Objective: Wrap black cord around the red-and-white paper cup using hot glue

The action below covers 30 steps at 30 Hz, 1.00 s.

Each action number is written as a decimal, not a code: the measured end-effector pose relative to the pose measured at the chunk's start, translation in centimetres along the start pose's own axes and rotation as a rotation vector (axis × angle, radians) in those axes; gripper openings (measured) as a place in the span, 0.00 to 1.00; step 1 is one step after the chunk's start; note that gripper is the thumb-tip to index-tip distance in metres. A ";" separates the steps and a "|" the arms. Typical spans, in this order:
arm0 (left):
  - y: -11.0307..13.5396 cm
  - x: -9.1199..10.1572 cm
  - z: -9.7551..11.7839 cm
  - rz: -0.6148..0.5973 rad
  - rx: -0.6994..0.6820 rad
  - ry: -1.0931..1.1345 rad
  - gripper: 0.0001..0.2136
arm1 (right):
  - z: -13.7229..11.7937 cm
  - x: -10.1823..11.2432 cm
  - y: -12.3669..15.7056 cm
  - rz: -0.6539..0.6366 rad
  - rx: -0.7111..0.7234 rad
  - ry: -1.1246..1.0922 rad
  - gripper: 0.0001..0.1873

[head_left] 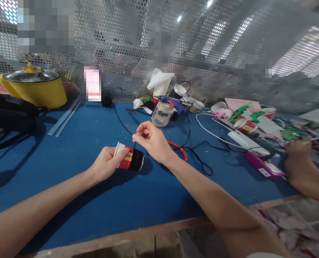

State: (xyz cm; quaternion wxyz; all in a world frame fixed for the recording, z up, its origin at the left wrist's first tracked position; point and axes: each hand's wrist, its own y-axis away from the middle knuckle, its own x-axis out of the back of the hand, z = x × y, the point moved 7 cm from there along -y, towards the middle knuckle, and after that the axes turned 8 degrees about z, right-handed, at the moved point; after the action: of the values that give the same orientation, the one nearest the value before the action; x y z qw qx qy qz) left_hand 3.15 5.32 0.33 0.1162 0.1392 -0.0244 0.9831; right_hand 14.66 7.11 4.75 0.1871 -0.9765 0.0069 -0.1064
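The step in hand looks to be winding a black cord around a paper cup, about midway through by the look of it: dark turns cover the base end, while the red and white wall toward the rim is bare. The cup lies on its side in front of the person, over the middle of the blue desk; whether it touches the surface cannot be told. The left hand has its grip closed around the rim end, thumb laid along the wall, the other fingers mostly hidden behind. The right hand pinches the cord between thumb and fingertips just above the cup, and beyond that pinch the cord runs back to a dark ball near the far edge. The next move seems to call for light, even tension from the right grip and a turn of the cup or cord, so that the fresh strand settles snugly beside the last one without overlapping or slipping toward the narrower base.
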 end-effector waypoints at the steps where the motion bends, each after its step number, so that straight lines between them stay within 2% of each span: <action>1: 0.1 0.0 0.2 -0.002 -0.032 -0.007 0.17 | 0.1 0.0 0.0 -0.001 -0.011 0.003 0.07; 10: 0.8 0.3 2.8 0.029 -0.434 -0.167 0.18 | 0.7 -0.5 0.3 -0.047 -0.069 0.059 0.08; 14: 1.1 0.3 3.3 0.036 -0.555 -0.191 0.18 | 0.6 -0.7 0.3 -0.069 -0.054 0.076 0.09; 23: 1.8 0.4 4.0 0.050 -0.684 -0.196 0.17 | 0.4 -1.0 0.5 -0.115 -0.012 0.132 0.12; 27: 2.0 0.3 4.5 0.038 -0.734 -0.202 0.16 | 1.3 -0.3 -0.1 -0.060 -0.026 0.235 0.11; 30: 1.8 0.5 4.3 0.061 -0.688 -0.197 0.17 | 1.9 0.7 -0.7 0.009 -0.074 0.215 0.06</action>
State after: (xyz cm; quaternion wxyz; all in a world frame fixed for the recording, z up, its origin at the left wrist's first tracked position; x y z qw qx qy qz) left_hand 3.44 3.34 4.54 0.1242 0.1854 -0.3690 0.9023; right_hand 15.75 8.43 3.48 0.1496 -0.9657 0.0354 -0.2093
